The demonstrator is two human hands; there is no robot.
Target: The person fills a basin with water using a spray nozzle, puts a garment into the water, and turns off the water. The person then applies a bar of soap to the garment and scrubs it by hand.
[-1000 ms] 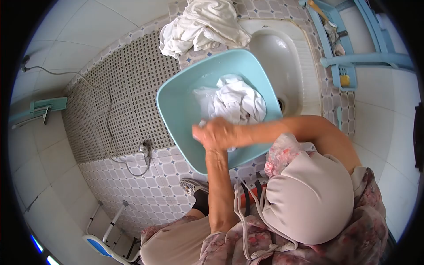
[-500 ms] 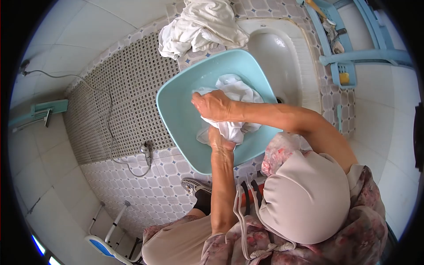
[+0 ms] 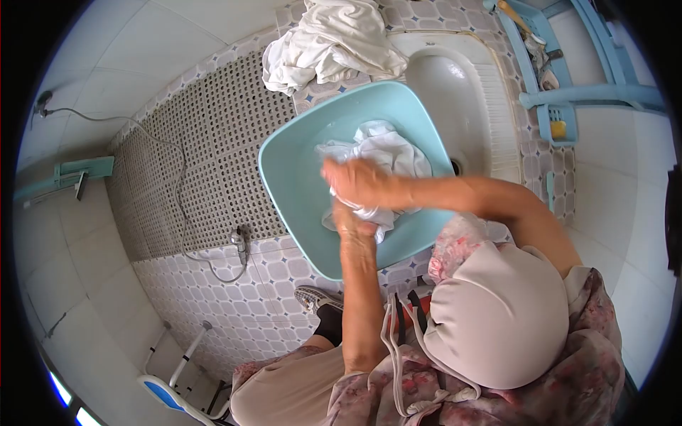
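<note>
A white cloth (image 3: 401, 157) lies bunched and wet in a light blue basin (image 3: 288, 206). My right hand (image 3: 357, 183), blurred by motion, is curled over part of the cloth near the basin's middle. Just below it my left hand (image 3: 353, 222) grips the same cloth from the near side, its fingers mostly covered by the cloth and the other hand. Folds of the cloth hang beside my left wrist.
A pile of off-white fabric (image 3: 330, 46) lies on the tiles behind the basin. A squat toilet (image 3: 447, 92) adjoins at the right. A shower head (image 3: 239, 238) with its hose rests at the left. A blue rack (image 3: 558, 92) stands at the far right.
The two hands were together over the basin, then the upper one moved up over the cloth and slightly back down. More of the cloth now lies between the hands than one second ago.
</note>
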